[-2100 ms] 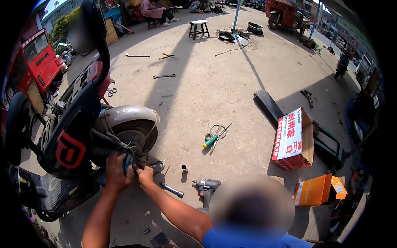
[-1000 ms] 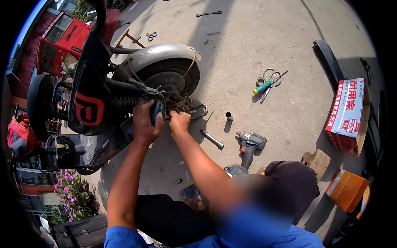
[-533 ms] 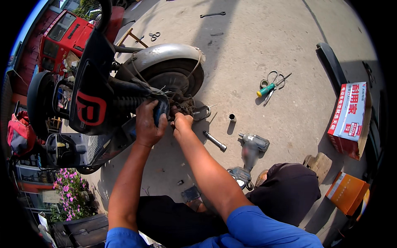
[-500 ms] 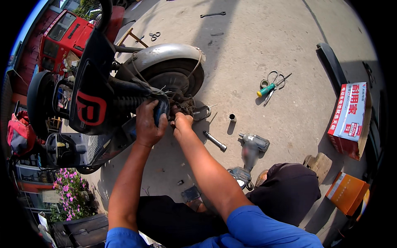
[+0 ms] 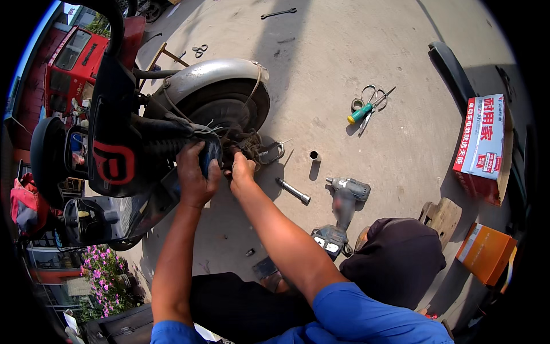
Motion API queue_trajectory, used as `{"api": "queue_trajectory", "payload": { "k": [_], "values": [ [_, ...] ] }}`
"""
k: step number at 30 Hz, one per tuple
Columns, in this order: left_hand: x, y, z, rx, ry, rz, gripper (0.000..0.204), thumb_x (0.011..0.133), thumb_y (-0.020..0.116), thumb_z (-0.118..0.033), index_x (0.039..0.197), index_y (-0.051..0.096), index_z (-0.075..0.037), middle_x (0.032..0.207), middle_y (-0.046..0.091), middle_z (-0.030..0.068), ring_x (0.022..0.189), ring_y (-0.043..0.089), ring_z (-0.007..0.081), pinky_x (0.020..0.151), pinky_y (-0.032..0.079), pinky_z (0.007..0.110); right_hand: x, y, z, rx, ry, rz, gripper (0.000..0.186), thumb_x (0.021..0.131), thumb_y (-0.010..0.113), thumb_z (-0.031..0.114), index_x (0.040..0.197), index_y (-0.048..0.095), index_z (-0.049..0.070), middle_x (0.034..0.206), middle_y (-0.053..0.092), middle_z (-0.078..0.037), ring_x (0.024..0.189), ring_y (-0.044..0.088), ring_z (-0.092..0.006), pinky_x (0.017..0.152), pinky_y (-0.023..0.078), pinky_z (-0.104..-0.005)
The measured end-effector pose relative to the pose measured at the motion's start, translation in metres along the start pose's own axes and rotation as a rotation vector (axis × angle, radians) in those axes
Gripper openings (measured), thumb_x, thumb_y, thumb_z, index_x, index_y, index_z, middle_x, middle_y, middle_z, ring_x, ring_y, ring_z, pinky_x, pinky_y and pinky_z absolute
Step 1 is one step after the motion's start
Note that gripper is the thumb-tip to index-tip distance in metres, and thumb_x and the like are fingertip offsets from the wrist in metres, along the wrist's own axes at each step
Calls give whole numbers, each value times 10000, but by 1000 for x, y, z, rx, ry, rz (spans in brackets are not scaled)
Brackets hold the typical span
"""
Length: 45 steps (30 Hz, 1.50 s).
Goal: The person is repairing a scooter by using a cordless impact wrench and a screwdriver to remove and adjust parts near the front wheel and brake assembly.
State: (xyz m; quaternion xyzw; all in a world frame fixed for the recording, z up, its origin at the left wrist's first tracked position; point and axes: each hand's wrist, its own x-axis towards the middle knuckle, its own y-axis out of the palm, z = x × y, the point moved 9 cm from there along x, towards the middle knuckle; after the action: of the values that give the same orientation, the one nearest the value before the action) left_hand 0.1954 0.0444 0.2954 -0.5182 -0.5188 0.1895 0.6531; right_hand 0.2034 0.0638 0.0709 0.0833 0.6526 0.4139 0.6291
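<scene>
My left hand (image 5: pixel 196 176) is closed around a dark blue curved part (image 5: pixel 212 153) beside the scooter's rear shock absorber. Close to its right, my right hand (image 5: pixel 242 171) has its fingers pressed together at the wheel hub, just below a tangle of cords and wires (image 5: pixel 247 143). What those fingers hold is hidden. The scooter's wheel (image 5: pixel 229 106) sits under a worn silver mudguard (image 5: pixel 197 80), with a cord tied across it. A metal loop-shaped fitting (image 5: pixel 272 152) sticks out from the hub, to the right of the tangle.
On the concrete to the right are a socket (image 5: pixel 314 156), a long socket bar (image 5: pixel 294 191), an impact wrench (image 5: pixel 344 200), scissors (image 5: pixel 372 103) and a green-handled screwdriver (image 5: pixel 360 113). A spanner (image 5: pixel 279 13) lies farther off. Boxes (image 5: pixel 484 149) stand at the right; pink flowers (image 5: pixel 103 275) grow lower left.
The scene has shifted slightly left and upward in the view. Both hands stay at the same parts beside the wheel; no clear change of grip shows.
</scene>
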Motion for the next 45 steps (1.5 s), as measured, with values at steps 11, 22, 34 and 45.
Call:
{"api": "queue_trajectory", "payload": {
  "k": [11,22,34,45],
  "values": [
    [25,-8,-6,-118,-391,24,313,878,639,-177,1064,527,48,974,601,208,854,590,321,821,464,388,0,-5,-8,-75,40,-73,412,775,790,269,606,478,60,577,486,-33,428,438,-145,394,361,-305],
    [40,-13,19,-671,-619,-163,234,818,694,-26,1010,571,27,956,651,67,898,614,142,853,470,282,12,-5,-5,-53,45,-36,376,797,770,238,638,509,18,615,494,-59,448,443,-161,411,375,-318],
    [41,0,50,-696,-771,78,236,763,688,-29,987,647,31,933,680,94,858,640,165,822,491,292,5,2,-3,-92,124,21,193,858,709,177,868,590,26,795,557,-45,611,502,-137,408,367,-267],
    [40,10,55,-1138,-668,-155,513,719,635,126,1216,536,41,1132,635,175,1036,646,280,963,489,383,6,5,0,-33,118,23,140,859,686,124,897,608,14,791,589,-58,617,537,-148,411,384,-278]
  ]
}}
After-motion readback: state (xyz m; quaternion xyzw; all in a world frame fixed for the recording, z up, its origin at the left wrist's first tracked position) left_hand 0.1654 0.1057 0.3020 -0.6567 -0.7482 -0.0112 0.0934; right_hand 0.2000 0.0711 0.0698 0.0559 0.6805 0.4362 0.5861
